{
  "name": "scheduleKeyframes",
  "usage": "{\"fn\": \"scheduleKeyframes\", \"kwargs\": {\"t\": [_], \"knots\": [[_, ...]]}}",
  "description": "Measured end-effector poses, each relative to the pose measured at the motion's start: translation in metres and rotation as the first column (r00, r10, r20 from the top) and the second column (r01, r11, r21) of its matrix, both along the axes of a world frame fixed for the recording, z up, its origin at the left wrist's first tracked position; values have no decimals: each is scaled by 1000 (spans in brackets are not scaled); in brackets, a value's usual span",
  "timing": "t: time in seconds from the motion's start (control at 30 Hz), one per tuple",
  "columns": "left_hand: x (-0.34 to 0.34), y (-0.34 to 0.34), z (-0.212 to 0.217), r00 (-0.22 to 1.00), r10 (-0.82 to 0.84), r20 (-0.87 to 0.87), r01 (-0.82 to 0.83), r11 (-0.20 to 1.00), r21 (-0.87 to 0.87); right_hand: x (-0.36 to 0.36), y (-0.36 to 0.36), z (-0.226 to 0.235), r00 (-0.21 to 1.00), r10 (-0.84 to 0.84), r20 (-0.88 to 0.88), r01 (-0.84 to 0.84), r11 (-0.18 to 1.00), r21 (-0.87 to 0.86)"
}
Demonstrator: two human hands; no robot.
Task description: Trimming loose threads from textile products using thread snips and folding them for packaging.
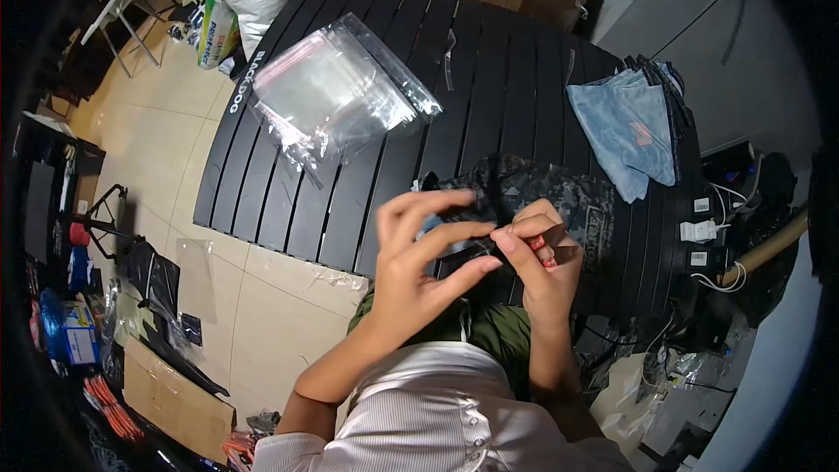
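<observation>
A: How far along is the work at the slatted black table (511, 96), taking twelve o'clock as its far side and the hands as centre?

B: Mid-handling, I judge. The camouflage cloth (572, 201) lies beneath the hands and spreads toward two o'clock, unfolded and apart from the clear sleeves (332, 87) at half past ten. Nothing here marks it as finished; what remains cannot be counted.

A: And the grip?

B: The right hand (546, 275) is closed about a small red-and-dark item (548, 253). The left hand (415, 267) meets it with thumb and fingers parted; blur hides whether the tips pinch anything.

A: Edges and room?

B: The near-left edge passes close to the left wrist at eight o'clock, tiled floor (275, 297) beyond. Denim pieces (625, 122) bound the reach at two, a white plug (696, 232) at three. The widest bare slats from here run toward twelve, between sleeves and denim, bearing a thin clear strip (449, 61).
</observation>
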State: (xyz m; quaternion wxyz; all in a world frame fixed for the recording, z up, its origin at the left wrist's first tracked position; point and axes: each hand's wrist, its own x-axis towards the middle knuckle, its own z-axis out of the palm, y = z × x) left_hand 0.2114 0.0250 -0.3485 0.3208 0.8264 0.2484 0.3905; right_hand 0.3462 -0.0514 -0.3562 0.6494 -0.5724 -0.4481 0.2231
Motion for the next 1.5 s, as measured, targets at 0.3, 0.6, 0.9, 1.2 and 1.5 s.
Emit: {"fn": "scheduleKeyframes", "kwargs": {"t": [0.3, 0.6, 0.9, 1.2, 1.5], "knots": [[6, 5, -12, 936, -189, 299, 340, 708, -619, 2, -4, 5, 983, 3, -184, -15, 998, -67], [4, 7, -9, 911, -355, 209, 412, 791, -452, 6, -4, 5, 979, 40, -202, -75, 983, -168], [-2, 16, -9, 928, -291, 231, 370, 668, -645, 28, -29, 14, 998, 44, -48, -60, 896, -441], [-5, 19, -14, 912, -300, 282, 410, 608, -680, 12, -45, 35, 885, 285, 369, -31, 826, -562], [-7, 20, -18, 901, -343, 265, 433, 745, -508, 9, -35, 25, 832, 325, 449, -42, 845, -533]]}}
